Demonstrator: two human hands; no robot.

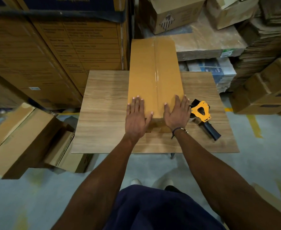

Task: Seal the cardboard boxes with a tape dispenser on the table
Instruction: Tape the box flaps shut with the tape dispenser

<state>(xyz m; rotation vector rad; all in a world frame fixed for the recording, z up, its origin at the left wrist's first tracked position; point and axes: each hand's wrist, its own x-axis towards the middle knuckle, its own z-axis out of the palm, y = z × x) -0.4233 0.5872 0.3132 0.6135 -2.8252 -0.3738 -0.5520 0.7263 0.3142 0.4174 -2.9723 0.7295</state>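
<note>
A long brown cardboard box (143,72) lies lengthwise on the small wooden table (106,113), with a strip of clear tape running down its middle seam. My left hand (137,117) rests flat on the near left part of the box top, fingers straight. Flat on the near right part lies my right hand (177,113), also with straight fingers. A yellow and black tape dispenser (202,117) lies on the table just right of my right hand, its dark handle pointing toward the near right.
Tall stacked cartons (45,55) stand behind and left of the table. More boxes and flat cardboard stacks (261,47) fill the right and back. An open carton (25,140) lies on the floor at the left. Yellow floor marks run at the right.
</note>
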